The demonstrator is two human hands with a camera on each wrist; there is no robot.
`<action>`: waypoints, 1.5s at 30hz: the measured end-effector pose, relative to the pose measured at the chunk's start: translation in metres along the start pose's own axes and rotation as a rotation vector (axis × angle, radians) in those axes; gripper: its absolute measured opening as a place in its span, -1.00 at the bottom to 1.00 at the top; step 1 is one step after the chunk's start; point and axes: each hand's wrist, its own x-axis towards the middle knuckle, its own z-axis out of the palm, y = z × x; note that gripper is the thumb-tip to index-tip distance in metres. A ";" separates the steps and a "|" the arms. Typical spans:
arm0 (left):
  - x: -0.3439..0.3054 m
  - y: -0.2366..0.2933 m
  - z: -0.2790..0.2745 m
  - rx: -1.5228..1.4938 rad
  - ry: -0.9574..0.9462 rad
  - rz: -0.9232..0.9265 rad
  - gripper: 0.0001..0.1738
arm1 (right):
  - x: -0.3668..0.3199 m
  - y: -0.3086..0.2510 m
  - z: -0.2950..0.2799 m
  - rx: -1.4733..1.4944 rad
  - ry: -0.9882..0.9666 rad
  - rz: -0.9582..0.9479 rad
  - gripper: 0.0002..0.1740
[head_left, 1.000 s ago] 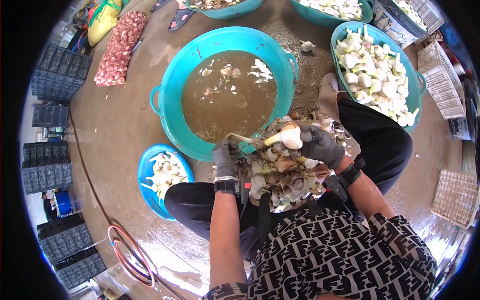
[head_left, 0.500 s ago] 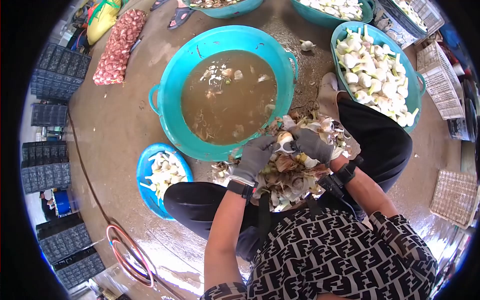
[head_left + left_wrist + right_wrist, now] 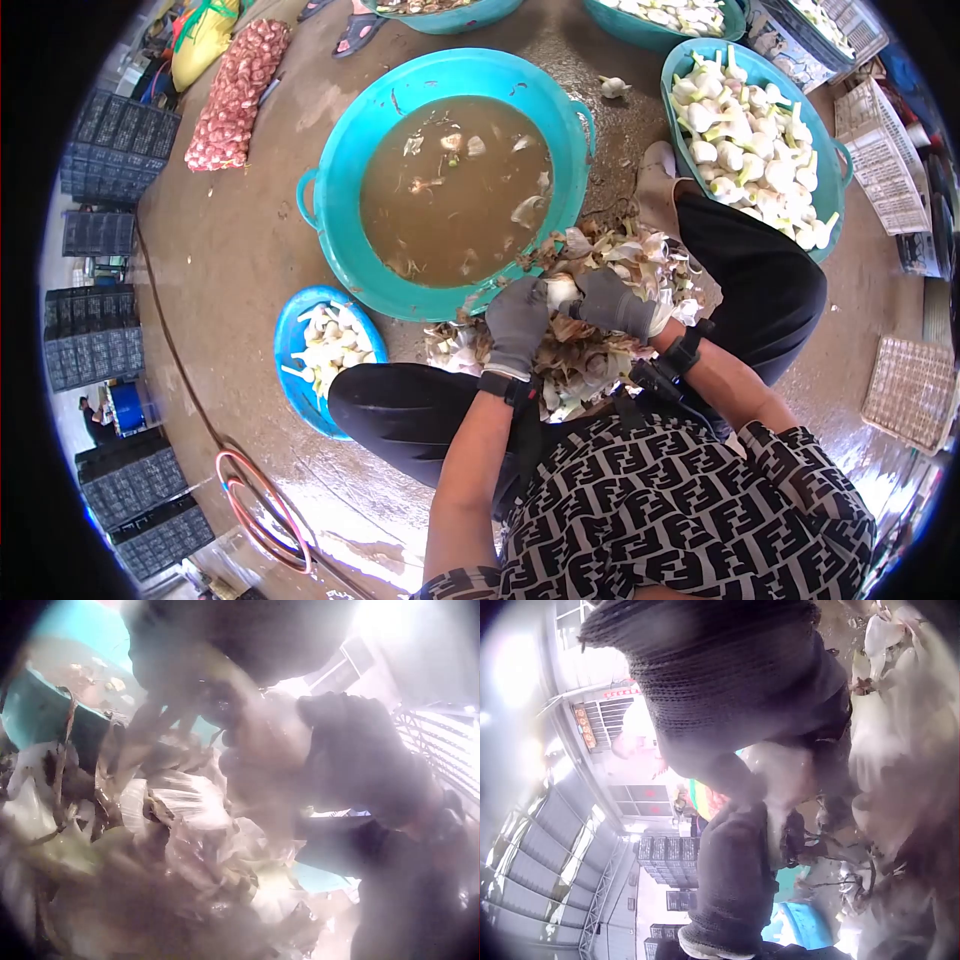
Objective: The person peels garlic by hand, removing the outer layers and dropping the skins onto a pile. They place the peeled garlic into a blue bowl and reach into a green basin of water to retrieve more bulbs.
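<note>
A whitish garlic bulb is between my two gloved hands, above a heap of peeled-off garlic skins in my lap. My right hand grips the bulb from the right. From the left, my left hand closes its fingers on it. In the left wrist view the bulb shows its pale side and a greenish stem under the left fingers. The right wrist view has the bulb partly hidden by both grey gloves.
A large teal basin of murky water with floating skins stands in front. At the right is a tub heaped with white garlic; a small blue basin of garlic sits left. A red net sack, crates and a hose lie around.
My left hand has come in from the basin's near rim to the bulb in my right hand. The bulb has turned, its stem no longer visible in the head view. Floating skins have drifted.
</note>
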 end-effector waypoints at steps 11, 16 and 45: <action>0.006 -0.031 0.015 -0.313 -0.091 -0.189 -0.78 | -0.002 0.001 0.000 0.230 0.063 0.185 -0.47; 0.010 -0.019 0.006 -0.354 -0.049 -0.033 -0.78 | 0.001 0.016 0.008 0.445 0.046 0.167 -0.54; 0.026 -0.045 -0.033 -1.401 -0.367 -0.381 -0.69 | -0.026 -0.001 -0.035 0.705 0.149 -0.376 -0.75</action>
